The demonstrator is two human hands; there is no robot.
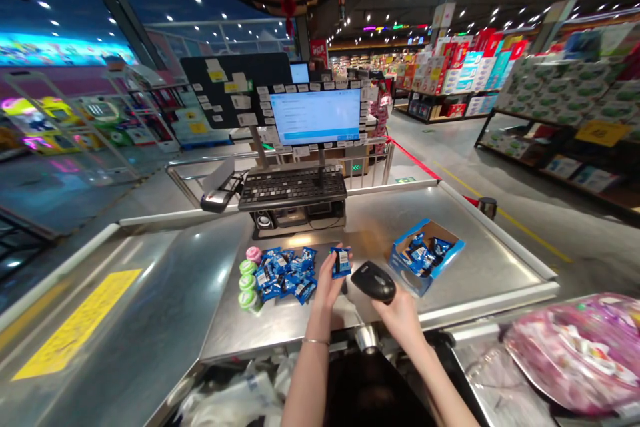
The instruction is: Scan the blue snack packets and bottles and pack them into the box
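Note:
My left hand (326, 283) is closed on a small blue snack packet (341, 261), with a white barcode label facing up. In my right hand (397, 310) is a black handheld barcode scanner (374, 281), its head pointing left toward the packet. Left of my hands lies a pile of blue packets (285, 271) on the metal counter (227, 333). Beside that pile stands a row of several small round tubs, one pink-topped tub (253, 254) and green-topped tubs (248, 281). To the right, an open blue box (453, 255) holds more of the same packets.
A keyboard (293, 185) sits on a raised stand below a lit monitor (317, 117). A card terminal (219, 195) is at its left. A scanner holder (367, 337) is at the counter's front edge. Pink bagged goods (580, 353) lie at lower right, plastic bags (240, 400) below the counter.

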